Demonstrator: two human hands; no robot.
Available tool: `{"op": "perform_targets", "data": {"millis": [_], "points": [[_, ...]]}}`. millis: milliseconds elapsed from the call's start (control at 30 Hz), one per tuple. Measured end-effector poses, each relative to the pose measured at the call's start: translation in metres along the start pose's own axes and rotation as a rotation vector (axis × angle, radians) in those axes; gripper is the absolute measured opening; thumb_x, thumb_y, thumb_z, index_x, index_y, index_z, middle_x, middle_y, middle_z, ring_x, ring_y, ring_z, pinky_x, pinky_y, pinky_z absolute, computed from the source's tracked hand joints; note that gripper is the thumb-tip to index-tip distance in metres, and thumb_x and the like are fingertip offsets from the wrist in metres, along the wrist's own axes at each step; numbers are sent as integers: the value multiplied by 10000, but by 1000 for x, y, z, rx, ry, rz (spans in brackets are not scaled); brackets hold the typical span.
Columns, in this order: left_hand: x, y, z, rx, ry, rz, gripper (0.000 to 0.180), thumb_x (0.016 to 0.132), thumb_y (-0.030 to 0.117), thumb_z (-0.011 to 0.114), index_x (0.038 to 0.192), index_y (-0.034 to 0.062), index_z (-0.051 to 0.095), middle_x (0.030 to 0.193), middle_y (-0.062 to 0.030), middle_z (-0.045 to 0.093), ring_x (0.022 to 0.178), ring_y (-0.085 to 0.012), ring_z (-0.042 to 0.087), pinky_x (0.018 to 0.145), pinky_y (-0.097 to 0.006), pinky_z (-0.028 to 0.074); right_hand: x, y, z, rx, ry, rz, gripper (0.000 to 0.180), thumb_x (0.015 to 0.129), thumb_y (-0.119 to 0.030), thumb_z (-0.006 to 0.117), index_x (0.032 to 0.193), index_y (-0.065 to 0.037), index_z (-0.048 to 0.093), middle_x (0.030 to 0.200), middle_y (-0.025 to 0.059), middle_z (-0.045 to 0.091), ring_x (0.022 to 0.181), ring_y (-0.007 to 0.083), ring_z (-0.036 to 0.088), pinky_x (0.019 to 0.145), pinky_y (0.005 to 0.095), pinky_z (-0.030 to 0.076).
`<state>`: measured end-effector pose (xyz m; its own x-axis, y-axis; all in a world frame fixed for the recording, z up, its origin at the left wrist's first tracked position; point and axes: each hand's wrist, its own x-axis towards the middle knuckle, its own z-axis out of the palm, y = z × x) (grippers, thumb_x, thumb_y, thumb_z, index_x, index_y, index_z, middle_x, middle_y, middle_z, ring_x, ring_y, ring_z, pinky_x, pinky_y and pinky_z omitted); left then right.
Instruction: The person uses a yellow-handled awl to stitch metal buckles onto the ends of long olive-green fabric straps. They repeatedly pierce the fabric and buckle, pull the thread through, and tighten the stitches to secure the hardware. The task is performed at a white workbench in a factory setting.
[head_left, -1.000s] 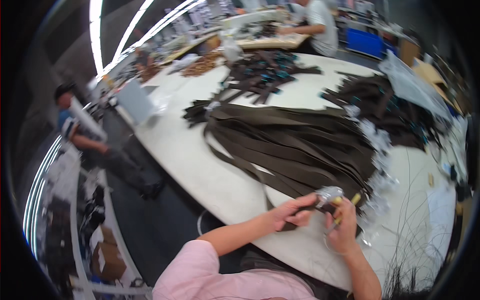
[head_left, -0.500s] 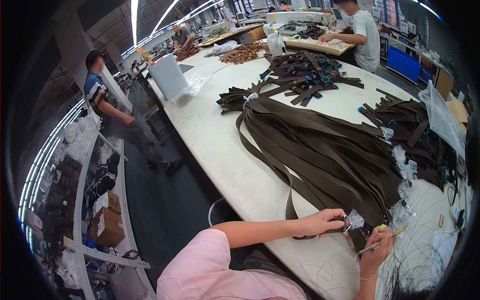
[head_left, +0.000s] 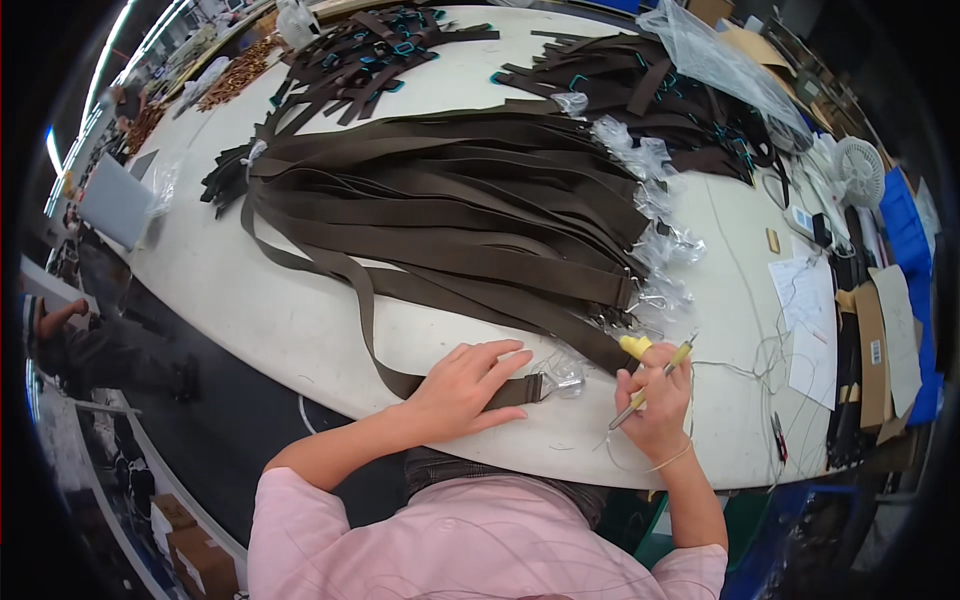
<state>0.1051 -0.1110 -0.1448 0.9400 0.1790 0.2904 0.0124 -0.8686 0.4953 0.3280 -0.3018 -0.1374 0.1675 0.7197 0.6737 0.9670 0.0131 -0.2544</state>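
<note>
My left hand (head_left: 468, 388) is open, fingers spread, resting over a dark brown webbing strap (head_left: 518, 391) near the table's front edge. This strap ends in a metal buckle (head_left: 541, 386) wrapped in clear plastic (head_left: 566, 375). My right hand (head_left: 655, 405) is closed round a thin pen-like tool (head_left: 667, 378) with a yellowish barrel; its exact kind is not plain. A yellow cover (head_left: 634, 347) sits on a finger of that hand. The right fingertips are beside the nearest end of a big bundle of brown straps (head_left: 480, 235), whose far-left end is tied.
Shorter dark straps with teal-edged buckles lie in a back pile (head_left: 385, 50) and a right-hand pile (head_left: 660, 90). Plastic-wrapped strap ends (head_left: 655, 200) line the bundle's right side. Papers (head_left: 805, 320), small snips (head_left: 779, 437), a cardboard box (head_left: 873, 355) and a white fan (head_left: 858, 172) are at the right.
The view has swung to the right. The buckled strap end that my left hand held is now down on the table, and those fingers have spread. My right hand still holds the pen-like tool.
</note>
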Motion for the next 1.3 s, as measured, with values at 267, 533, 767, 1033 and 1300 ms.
{"op": "perform_targets", "data": {"millis": [267, 533, 767, 1033, 1300], "points": [[-17, -27, -8, 210, -19, 239, 406, 806, 115, 632, 1206, 109, 702, 1277, -56, 667, 1100, -214, 633, 983, -378, 480, -12, -23, 28, 133, -221, -80, 297, 803, -68, 776, 877, -58, 488, 1083, 182, 651, 924, 356, 636, 821, 452, 512], [12, -35, 2, -90, -56, 13, 395, 784, -46, 707, 1164, 49, 660, 1303, -129, 579, 1180, -302, 591, 937, -378, 545, -27, -12, 26, 91, -179, 111, 276, 780, -8, 765, 809, -56, 494, 1038, 170, 636, 895, 358, 612, 793, 456, 505], [43, -9, 31, -567, -226, -86, 526, 794, 78, 831, 1230, 42, 538, 1202, -125, 465, 1082, -311, 576, 899, -372, 547, -26, -13, 27, 120, -163, 96, 260, 797, 17, 745, 809, -69, 500, 920, 108, 635, 824, 329, 593, 710, 421, 475], [41, -15, 36, -341, -155, 151, 542, 798, 163, 850, 1290, 83, 637, 1197, -96, 557, 1044, -270, 535, 879, -365, 520, -14, 6, 1, -36, -30, 184, 322, 773, 77, 780, 834, -68, 499, 867, 106, 623, 811, 321, 626, 668, 406, 508], [36, -17, 37, -232, -158, 199, 543, 810, 197, 834, 1297, 59, 636, 1146, -82, 579, 981, -271, 546, 846, -383, 520, -22, -1, -6, -8, 55, 172, 333, 749, 17, 812, 886, -73, 523, 1052, 163, 696, 879, 357, 656, 743, 431, 546]]}}
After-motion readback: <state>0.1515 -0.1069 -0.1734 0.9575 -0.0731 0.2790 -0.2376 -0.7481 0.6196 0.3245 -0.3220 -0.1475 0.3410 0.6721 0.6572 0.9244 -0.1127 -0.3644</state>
